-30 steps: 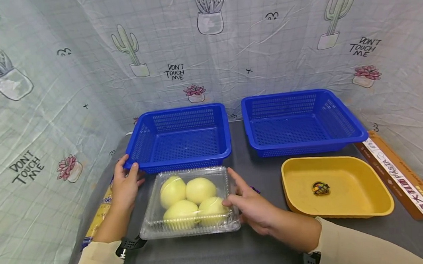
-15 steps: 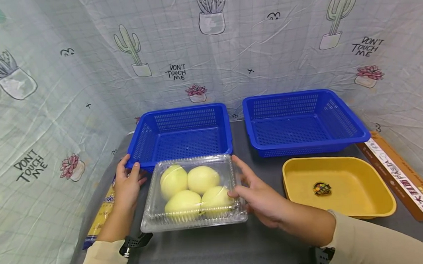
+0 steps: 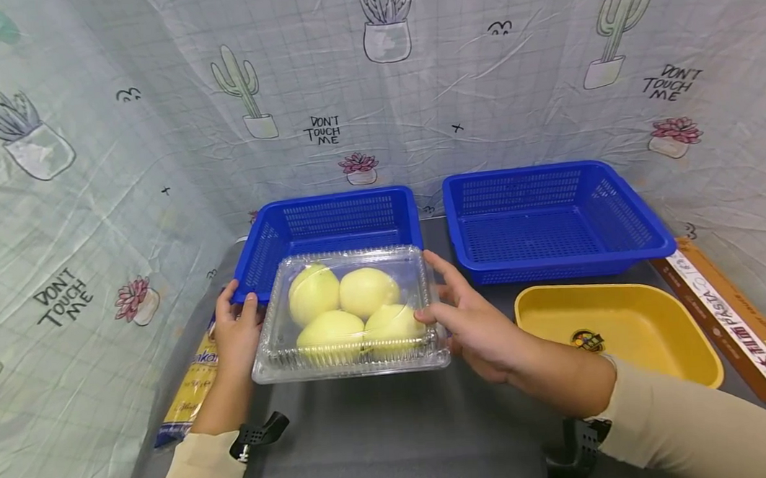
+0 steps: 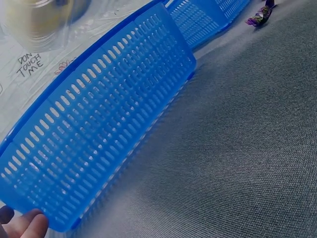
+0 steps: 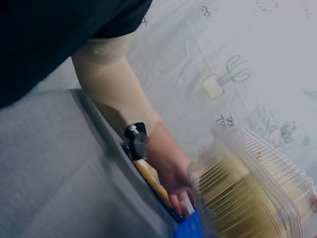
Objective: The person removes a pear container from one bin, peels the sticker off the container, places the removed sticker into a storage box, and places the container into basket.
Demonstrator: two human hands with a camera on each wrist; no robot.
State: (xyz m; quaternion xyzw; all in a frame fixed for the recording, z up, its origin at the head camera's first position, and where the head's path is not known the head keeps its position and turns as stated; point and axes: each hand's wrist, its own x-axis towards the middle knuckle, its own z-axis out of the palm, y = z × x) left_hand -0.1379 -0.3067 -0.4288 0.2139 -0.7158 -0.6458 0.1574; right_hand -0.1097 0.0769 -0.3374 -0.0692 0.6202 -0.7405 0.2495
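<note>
Counting: two blue baskets, left basket (image 3: 330, 231) and right basket (image 3: 551, 219); one yellow tray (image 3: 622, 327); one clear clamshell box (image 3: 351, 313) with four pale yellow-green fruits (image 3: 366, 292) inside. Box transparent, ribbed edges, lid closed, raised off grey table (image 3: 400, 440), overlapping front rim of left basket. Right hand (image 3: 475, 321) grips box's right side, thumb on lid, fingers curled beneath. Left hand (image 3: 235, 333) at box's left edge, fingers curled; grip unclear. Yellow packet (image 3: 192, 382) beneath left wrist.

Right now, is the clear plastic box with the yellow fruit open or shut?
Shut: the clear plastic box has its lid down over four yellow fruits.
</note>
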